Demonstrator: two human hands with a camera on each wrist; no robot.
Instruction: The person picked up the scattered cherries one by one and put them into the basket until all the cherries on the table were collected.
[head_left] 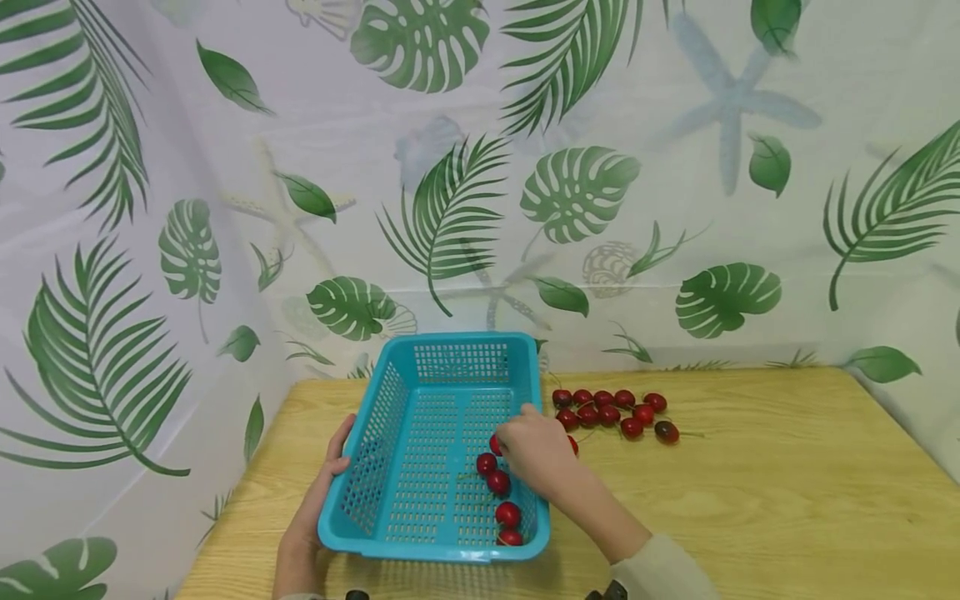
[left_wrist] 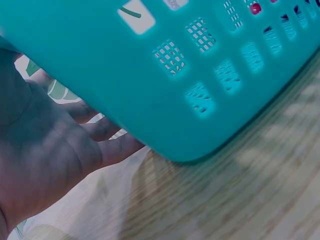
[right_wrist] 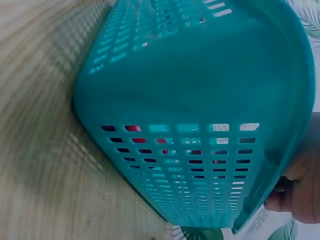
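A turquoise plastic basket (head_left: 431, 550) with perforated walls stands on the wooden table. My left hand (head_left: 315, 496) rests against its left side. In the left wrist view, the fairly straight fingers (left_wrist: 117, 150) touch the outer wall. Reaching over the right rim, my right hand (head_left: 536, 446) pinches a red cherry (head_left: 496, 444) at its curled fingertips, inside the basket. Below that hand, several dark red cherries (head_left: 498, 482) lie along the basket's right side. In the right wrist view the right hand (right_wrist: 302, 185) shows partly beyond the rim; the fingertips are hidden.
On the table right of the basket lies a group of cherries (head_left: 608, 414), some with stems. One cherry (head_left: 573, 445) is partly covered by the right hand. A leaf-patterned cloth (head_left: 480, 250) hangs behind the wooden table (head_left: 787, 500) and along its left.
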